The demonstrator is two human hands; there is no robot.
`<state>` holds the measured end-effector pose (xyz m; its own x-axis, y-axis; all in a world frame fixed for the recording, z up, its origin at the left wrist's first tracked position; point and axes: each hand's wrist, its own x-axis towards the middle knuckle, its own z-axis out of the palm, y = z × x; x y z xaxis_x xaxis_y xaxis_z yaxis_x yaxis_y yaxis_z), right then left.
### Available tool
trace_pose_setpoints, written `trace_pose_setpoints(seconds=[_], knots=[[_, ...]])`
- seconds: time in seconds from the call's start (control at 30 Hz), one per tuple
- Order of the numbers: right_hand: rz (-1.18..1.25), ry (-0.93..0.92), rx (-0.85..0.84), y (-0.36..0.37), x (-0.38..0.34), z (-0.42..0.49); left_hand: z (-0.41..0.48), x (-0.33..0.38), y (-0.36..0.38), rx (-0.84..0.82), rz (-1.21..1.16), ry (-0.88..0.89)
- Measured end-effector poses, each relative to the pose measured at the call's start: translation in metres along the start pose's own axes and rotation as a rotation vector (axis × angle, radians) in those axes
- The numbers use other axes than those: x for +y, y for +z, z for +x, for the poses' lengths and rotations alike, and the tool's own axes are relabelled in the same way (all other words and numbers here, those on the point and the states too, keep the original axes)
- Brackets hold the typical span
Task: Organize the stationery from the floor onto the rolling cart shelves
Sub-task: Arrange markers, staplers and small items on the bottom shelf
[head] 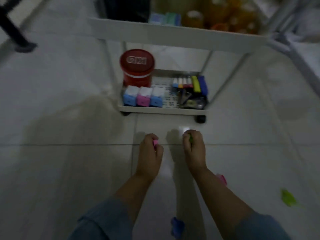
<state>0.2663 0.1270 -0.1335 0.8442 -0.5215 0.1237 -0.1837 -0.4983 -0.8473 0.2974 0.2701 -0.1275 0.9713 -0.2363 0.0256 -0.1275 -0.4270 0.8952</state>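
My left hand (151, 149) grips a small pink item (155, 142), and my right hand (194, 144) grips a small green item (190, 138). Both hands hover over the tiled floor just in front of the white rolling cart (162, 109). Its bottom shelf holds a red jar (137, 67), three blue and pink boxes (143, 97), a row of markers (183, 82), a yellow and a blue item (199, 84) and scissors. On the floor lie a pink piece (222, 179), a green piece (288, 198) and a blue piece (176, 226).
The cart's upper shelf (173, 34) carries small boxes and orange bottles. A black furniture leg (15, 32) stands at the far left. A metal frame (290, 42) runs along the right side.
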Motion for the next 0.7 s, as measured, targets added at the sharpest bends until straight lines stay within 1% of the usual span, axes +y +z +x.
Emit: trace_pose_setpoints(seconds=[0.17, 0.23, 0.27, 0.33, 0.4, 0.43, 0.47, 0.6, 0.63, 0.7], knots=[[-0.046, 0.272, 0.290, -0.089, 0.044, -0.044, -0.029, 0.030, 0.068, -0.410, 0.186, 0.067], [-0.154, 0.319, 0.427, -0.120, 0.060, -0.059, -0.040, 0.043, 0.093, -0.571, 0.322, 0.149], [-0.211, 0.355, 0.476, -0.134, 0.067, -0.064, -0.043, 0.049, 0.105, -0.637, 0.432, 0.202], [-0.307, 0.453, 0.530, -0.159, 0.087, -0.071, -0.048, 0.057, 0.128, -0.718, 0.639, 0.284], [-0.397, 0.529, 0.528, -0.182, 0.109, -0.073, -0.049, 0.059, 0.149, -0.785, 0.741, 0.320], [-0.439, 0.549, 0.522, -0.191, 0.118, -0.073, -0.049, 0.054, 0.156, -0.797, 0.786, 0.352], [-0.483, 0.566, 0.518, -0.201, 0.126, -0.073, -0.049, 0.050, 0.162, -0.773, 0.807, 0.421], [-0.724, 0.693, 0.448, -0.220, 0.146, -0.074, -0.053, 0.028, 0.175, -0.495, 0.746, 0.818], [-0.775, 0.693, 0.417, -0.219, 0.149, -0.076, -0.053, 0.024, 0.176, -0.445, 0.732, 0.867], [-0.820, 0.632, 0.360, -0.212, 0.151, -0.079, -0.052, 0.021, 0.177, -0.416, 0.723, 0.871]])
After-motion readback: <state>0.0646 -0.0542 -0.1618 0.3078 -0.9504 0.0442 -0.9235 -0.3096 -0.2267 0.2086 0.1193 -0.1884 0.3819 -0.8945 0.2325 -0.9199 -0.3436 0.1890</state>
